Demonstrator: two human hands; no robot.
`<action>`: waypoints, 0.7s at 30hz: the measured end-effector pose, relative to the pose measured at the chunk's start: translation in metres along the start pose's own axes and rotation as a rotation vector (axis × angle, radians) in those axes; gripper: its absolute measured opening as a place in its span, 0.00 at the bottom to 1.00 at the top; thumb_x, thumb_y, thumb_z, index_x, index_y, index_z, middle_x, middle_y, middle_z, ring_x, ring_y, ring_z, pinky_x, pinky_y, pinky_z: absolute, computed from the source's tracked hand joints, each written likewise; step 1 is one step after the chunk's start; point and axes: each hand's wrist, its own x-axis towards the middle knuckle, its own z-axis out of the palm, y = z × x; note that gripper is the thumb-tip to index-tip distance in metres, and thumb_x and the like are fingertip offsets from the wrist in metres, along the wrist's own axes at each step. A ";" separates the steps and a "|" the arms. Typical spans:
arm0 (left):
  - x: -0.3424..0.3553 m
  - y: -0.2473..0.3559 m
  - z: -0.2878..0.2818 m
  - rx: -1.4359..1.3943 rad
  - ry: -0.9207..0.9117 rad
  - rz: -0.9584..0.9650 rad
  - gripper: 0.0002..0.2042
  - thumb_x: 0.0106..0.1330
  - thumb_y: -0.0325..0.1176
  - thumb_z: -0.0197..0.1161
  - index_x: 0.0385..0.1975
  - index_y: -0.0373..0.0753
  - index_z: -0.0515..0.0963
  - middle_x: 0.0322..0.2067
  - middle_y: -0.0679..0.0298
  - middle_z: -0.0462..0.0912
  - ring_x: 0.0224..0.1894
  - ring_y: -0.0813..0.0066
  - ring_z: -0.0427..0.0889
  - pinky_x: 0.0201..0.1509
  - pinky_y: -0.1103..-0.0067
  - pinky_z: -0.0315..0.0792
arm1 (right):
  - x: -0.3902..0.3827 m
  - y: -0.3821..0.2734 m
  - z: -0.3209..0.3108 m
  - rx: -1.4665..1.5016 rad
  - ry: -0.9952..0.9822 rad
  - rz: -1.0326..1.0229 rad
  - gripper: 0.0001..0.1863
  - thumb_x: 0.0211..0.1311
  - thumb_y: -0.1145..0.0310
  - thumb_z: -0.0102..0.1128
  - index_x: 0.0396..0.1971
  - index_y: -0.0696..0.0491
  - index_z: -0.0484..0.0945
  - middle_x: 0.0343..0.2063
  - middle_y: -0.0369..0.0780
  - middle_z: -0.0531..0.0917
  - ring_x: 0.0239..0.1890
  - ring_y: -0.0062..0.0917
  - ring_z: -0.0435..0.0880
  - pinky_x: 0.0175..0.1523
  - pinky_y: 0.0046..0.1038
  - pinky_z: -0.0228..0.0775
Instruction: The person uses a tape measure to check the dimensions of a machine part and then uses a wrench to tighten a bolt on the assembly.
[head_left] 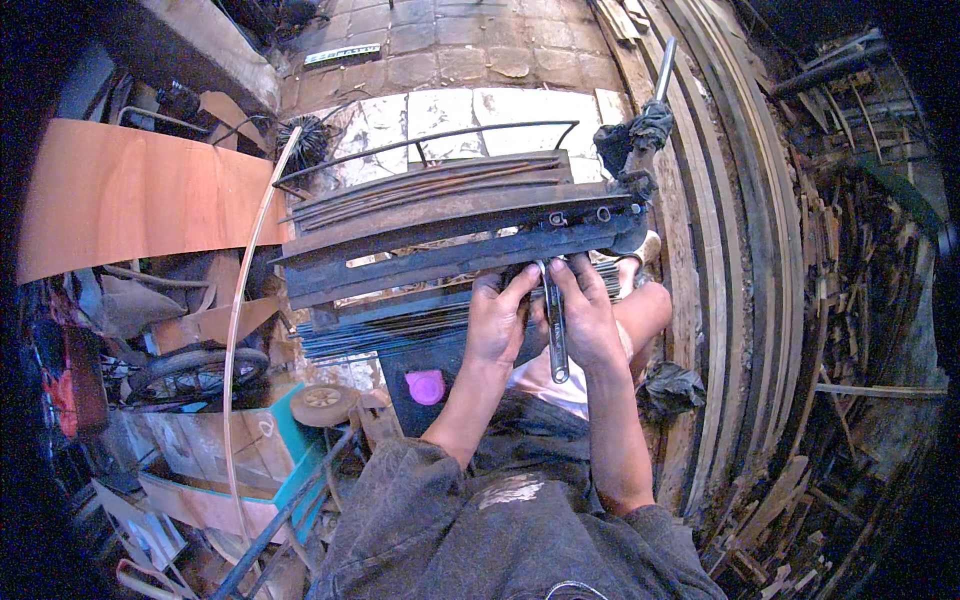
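I watch my left grip (pixel 500 310) and right grip (pixel 588 312) both pinch the wrench (pixel 557 335) just beside the dark metal frame (pixel 425 228).

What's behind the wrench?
Pale cloth shows beside and below the lower end of the wrench. Near its head, left hand and right hand cover what's behind.

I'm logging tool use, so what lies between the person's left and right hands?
In the head view, a metal wrench lies between the left hand and the right hand.
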 end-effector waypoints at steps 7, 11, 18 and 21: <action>-0.001 0.001 0.003 0.085 0.003 0.080 0.06 0.60 0.23 0.63 0.36 0.38 0.79 0.30 0.68 0.80 0.26 0.81 0.74 0.31 0.83 0.68 | 0.001 0.000 0.002 -0.054 0.042 -0.014 0.08 0.71 0.64 0.48 0.37 0.53 0.69 0.20 0.34 0.74 0.14 0.13 0.68 0.15 0.17 0.57; -0.002 0.003 0.006 0.104 -0.030 0.113 0.06 0.60 0.23 0.63 0.36 0.37 0.79 0.30 0.69 0.81 0.27 0.82 0.73 0.31 0.83 0.68 | 0.002 0.001 0.003 -0.055 0.064 0.000 0.08 0.70 0.64 0.48 0.38 0.53 0.69 0.20 0.33 0.73 0.14 0.13 0.67 0.15 0.17 0.56; -0.001 0.003 0.000 0.147 -0.017 0.103 0.07 0.60 0.23 0.63 0.37 0.36 0.79 0.32 0.67 0.82 0.30 0.80 0.76 0.34 0.83 0.71 | 0.003 0.006 -0.006 0.145 0.007 0.052 0.09 0.69 0.66 0.50 0.43 0.53 0.70 0.23 0.35 0.77 0.18 0.16 0.72 0.20 0.17 0.62; -0.001 0.004 0.009 0.164 0.011 0.148 0.07 0.60 0.23 0.63 0.38 0.36 0.79 0.33 0.66 0.82 0.33 0.78 0.78 0.39 0.81 0.73 | 0.006 0.001 -0.011 0.152 -0.040 0.051 0.10 0.68 0.66 0.52 0.44 0.54 0.70 0.27 0.36 0.78 0.20 0.17 0.73 0.23 0.18 0.64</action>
